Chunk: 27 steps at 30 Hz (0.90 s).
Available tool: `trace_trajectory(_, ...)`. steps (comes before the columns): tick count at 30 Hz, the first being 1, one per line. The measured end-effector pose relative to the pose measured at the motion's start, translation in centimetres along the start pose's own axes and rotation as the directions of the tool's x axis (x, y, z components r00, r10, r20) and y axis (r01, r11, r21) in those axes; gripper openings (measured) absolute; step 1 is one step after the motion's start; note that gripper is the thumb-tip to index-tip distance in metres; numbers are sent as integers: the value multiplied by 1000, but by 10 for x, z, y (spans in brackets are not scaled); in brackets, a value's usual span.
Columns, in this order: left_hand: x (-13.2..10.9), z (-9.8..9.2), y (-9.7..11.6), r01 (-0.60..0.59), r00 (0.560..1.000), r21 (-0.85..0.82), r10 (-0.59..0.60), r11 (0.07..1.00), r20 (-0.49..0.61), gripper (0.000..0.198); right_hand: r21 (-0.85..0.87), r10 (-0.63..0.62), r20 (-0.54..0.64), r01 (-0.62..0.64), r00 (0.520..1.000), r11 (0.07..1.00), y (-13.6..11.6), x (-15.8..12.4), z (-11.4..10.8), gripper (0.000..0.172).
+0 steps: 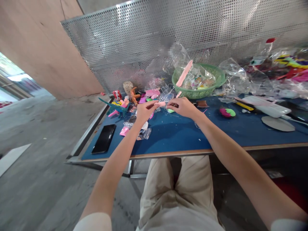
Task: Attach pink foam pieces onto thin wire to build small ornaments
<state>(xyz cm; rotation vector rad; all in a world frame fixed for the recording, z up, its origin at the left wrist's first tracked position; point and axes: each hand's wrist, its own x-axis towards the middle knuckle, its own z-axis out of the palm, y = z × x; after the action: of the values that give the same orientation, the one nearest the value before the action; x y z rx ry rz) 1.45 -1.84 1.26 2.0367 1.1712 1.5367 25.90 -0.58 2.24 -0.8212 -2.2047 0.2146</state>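
Observation:
Above the back half of the blue table, my left hand [145,110] pinches a small pale pink piece [160,104], soft-looking like modelling clay. My right hand [183,106] is just to its right, fingertips pressed together near the end of that piece. What the right fingers hold, if anything, is too small to make out. Behind the right hand a short pink strip [178,94] shows. A longer flat pink strip [184,73] leans against the front of a green basket [198,93] with clear plastic wrapping inside.
A black phone [104,139] lies at the table's left edge. Small colourful toys, including a teal dinosaur-like figure [117,107], crowd the back left. Rightward are a pink-and-green lump [227,112], a yellow cutter [244,106], a grey oval [278,124] and a bottle [261,57]. Perforated metal panel [134,41] behind.

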Motion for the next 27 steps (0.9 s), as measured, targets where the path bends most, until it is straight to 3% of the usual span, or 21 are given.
trace_trajectory(8, 0, 2, -5, 101, 990, -186, -80, 977, 116, 41, -20, -14, 1, 14, 1000, 1000, 0, 0, -1, 28)
trace_trajectory(14, 1, 8, -5, 231, 971, -306, -200, 924, 130, 42, -26, -2, 32, 3, 999, 1000, -2, 0, -1, 25)
trace_trajectory(20, 0, 10, -4, 182, 978, -308, -140, 934, 154, 52, -74, -36, 9, 37, 999, 997, 0, -1, 2, 25)
trace_trajectory(27, -2, 14, -9, 120, 983, -237, -81, 964, 167, 43, -45, -36, 24, 37, 999, 998, -5, -1, 5, 24)
